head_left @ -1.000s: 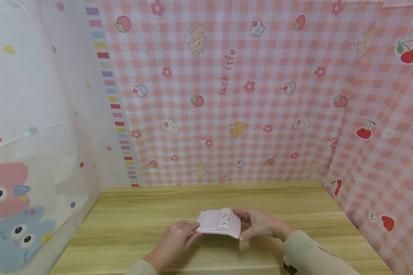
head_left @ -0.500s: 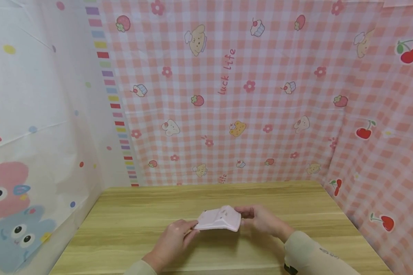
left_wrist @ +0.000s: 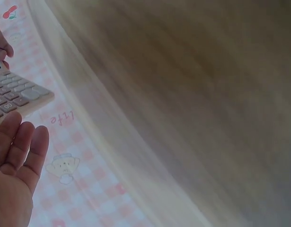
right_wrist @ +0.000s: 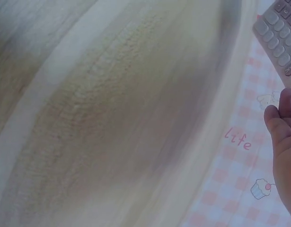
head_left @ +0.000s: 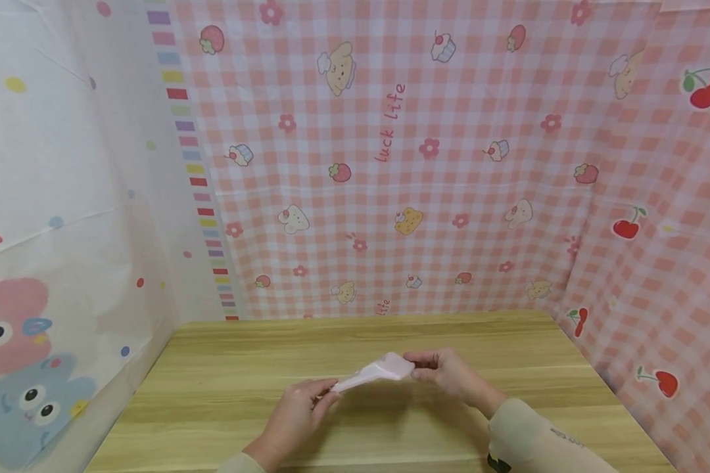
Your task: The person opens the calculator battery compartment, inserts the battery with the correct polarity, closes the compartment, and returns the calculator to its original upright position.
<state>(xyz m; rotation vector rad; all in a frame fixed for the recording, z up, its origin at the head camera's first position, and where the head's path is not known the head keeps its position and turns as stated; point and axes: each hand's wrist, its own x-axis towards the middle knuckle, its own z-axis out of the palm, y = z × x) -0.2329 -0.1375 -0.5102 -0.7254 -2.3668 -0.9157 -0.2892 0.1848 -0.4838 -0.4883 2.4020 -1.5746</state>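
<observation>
A pale pink calculator [head_left: 384, 369] is held up off the table between both hands, its back toward the head camera and tilted. My left hand [head_left: 296, 408] pinches its left end between thumb and fingers. At the other end, the one with the raised ridge, my right hand [head_left: 449, 378] pinches the edge. In the left wrist view the key side of the calculator [left_wrist: 15, 92] shows, with keys and part of a dark display, above the left hand [left_wrist: 15, 175]. The right wrist view catches its keys [right_wrist: 277, 35] and the right hand [right_wrist: 285, 137].
A wood-grain table [head_left: 225, 368] lies beneath the hands. Behind it hangs a pink checked cloth [head_left: 355, 197], continuing along the right side. A white cloth with cartoon figures [head_left: 65, 263] covers the left. A small dark object [head_left: 498, 464] shows below the right sleeve.
The calculator has tilted, its right end rising and its back turning until it appears nearly edge-on. My right hand has moved up slightly with it; my left hand keeps its grip.
</observation>
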